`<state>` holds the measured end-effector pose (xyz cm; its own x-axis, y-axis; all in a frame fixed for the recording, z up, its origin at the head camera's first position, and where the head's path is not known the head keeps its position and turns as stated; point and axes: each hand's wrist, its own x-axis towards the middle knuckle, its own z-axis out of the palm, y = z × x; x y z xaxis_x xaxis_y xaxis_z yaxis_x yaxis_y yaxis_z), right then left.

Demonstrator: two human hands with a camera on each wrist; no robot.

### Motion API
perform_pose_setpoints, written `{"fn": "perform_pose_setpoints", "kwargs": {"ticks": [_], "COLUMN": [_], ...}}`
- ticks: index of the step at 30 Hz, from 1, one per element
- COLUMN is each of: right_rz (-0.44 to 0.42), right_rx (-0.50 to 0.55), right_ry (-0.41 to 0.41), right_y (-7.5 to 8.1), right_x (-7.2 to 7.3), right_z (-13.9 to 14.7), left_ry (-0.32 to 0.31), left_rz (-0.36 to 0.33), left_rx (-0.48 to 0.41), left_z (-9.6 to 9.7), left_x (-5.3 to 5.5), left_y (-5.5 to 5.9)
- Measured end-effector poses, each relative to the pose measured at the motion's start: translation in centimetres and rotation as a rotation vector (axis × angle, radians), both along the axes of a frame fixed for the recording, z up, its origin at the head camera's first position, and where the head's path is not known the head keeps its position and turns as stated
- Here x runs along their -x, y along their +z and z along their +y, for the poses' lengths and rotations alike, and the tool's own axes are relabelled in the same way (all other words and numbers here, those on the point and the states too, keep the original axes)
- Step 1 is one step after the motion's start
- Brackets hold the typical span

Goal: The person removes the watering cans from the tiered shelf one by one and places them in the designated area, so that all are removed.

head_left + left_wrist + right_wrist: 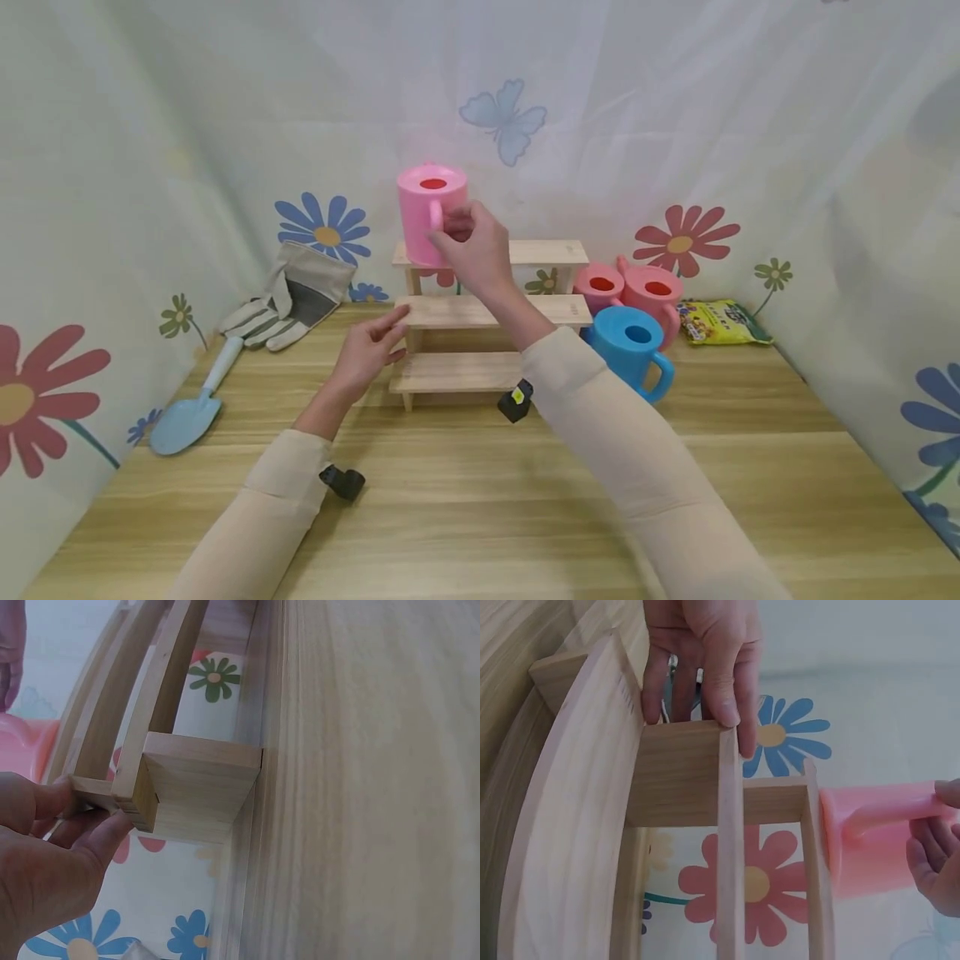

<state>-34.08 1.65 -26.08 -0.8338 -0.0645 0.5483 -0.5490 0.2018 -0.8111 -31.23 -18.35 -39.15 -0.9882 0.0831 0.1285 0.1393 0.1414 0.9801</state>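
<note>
A pink watering can (pixel 415 218) is upright at the left end of the top tier of a three-tier wooden stand (pixel 450 310). Its base appears to touch the plank in the right wrist view. My right hand (pixel 477 250) grips the can's handle (pixel 889 812) between thumb and fingers. Lower down, my left hand (pixel 365 354) holds the left end of the middle tier, its thumb and fingers (pixel 112 832) on either side of the plank end.
Right of the stand are two more pink watering cans (pixel 651 287), a blue watering can (pixel 626 342) and a yellow printed packet (pixel 720 322). At left lie work gloves (pixel 300 287) and a light-blue trowel (pixel 187 423). A flowered curtain (pixel 600 125) hangs behind the wooden table (pixel 465 500).
</note>
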Motion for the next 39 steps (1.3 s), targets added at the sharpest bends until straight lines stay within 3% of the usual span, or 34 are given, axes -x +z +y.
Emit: {"fn": "perform_pose_setpoints", "kwargs": {"ticks": [13,16,23,27,39], "right_rz": [-0.097,-0.105,-0.11,-0.127,-0.176], "right_rx": [0.116,0.149,0.319,0.391,0.368], "right_ry": [-0.006,-0.04,-0.074,-0.134,-0.148], "right_y": [-0.5,-0.8,-1.1,-1.3,-0.9], "right_x": [-0.1,-0.1,0.0,0.1,-0.3], "right_z": [1.0,1.1,1.2,1.5,2.1], "left_ry": [0.003,-0.003,-0.009,-0.018,-0.024], "left_rz": [0.007,0.005,0.011,0.005,0.016], "left_rx": [-0.017,-0.015,-0.013,-0.015,-0.018], "left_z": [0.2,0.3,0.2,0.1,0.0], "left_x": [0.1,0.0,0.1,0.1,0.2], "left_y": [-0.1,-0.1,0.0,-0.1,-0.1]}}
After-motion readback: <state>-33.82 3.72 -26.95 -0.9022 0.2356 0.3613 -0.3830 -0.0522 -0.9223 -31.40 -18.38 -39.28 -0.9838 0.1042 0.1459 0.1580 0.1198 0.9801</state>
